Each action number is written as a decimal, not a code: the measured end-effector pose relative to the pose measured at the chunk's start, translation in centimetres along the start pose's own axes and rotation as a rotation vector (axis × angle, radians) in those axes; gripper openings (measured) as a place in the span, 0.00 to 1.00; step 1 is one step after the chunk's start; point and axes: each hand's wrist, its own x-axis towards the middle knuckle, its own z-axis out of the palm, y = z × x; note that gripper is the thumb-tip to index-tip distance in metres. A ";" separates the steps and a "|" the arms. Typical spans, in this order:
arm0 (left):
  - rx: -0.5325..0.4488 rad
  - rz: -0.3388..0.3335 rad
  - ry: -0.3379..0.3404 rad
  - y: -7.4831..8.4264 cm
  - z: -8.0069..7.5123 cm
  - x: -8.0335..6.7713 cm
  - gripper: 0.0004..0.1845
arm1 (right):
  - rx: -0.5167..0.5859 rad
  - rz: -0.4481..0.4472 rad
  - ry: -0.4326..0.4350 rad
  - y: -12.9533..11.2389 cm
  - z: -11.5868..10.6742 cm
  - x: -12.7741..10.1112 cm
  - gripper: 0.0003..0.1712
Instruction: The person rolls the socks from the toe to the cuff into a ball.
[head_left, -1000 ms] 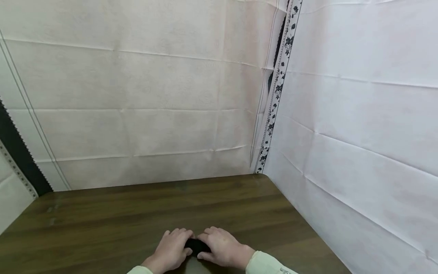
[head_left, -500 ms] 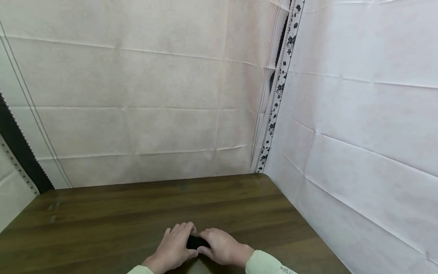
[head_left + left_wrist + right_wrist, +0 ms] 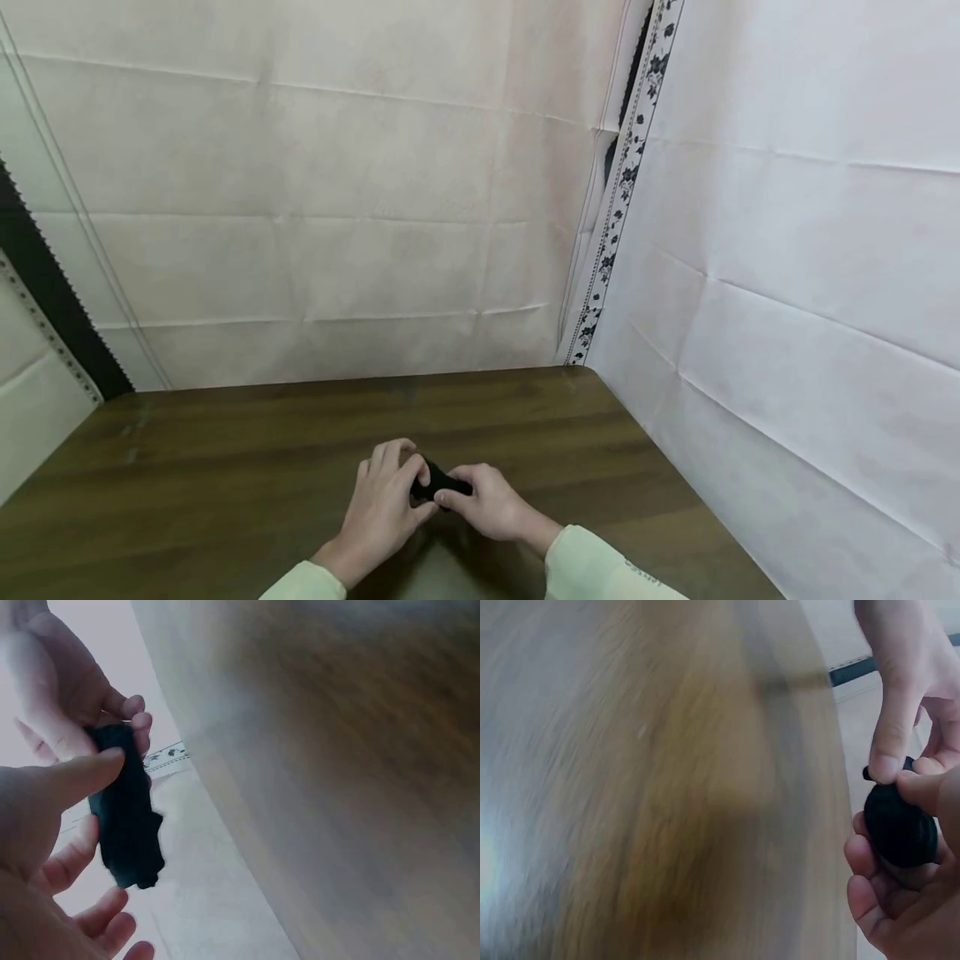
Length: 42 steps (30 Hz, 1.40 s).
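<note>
Sheeting (image 3: 337, 208), white and creased, walls in the brown table (image 3: 225, 467) behind and on the right, a flower-printed strip (image 3: 615, 192) running down the corner seam — nothing lies near enough to hinder the hands. Both hands meet just above the table's near middle, the left hand (image 3: 386, 500) and right hand (image 3: 487, 504) each pinching one small black cloth (image 3: 438, 485) between thumb and fingers. It looks mid-handling, partly bunched — any further shaping would call for one hand to regrip.
</note>
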 end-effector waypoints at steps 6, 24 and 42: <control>0.000 0.020 0.152 0.3 -0.3 0.9 0.17 | 0.098 -0.006 0.128 -1.1 -0.4 0.2 0.10; -0.415 -0.273 0.301 0.5 -0.4 1.0 0.10 | 0.361 -0.038 0.302 -1.6 2.2 1.0 0.13; -1.162 -0.730 0.157 0.5 -0.9 1.7 0.08 | 0.254 -0.046 0.387 -1.8 2.5 1.6 0.12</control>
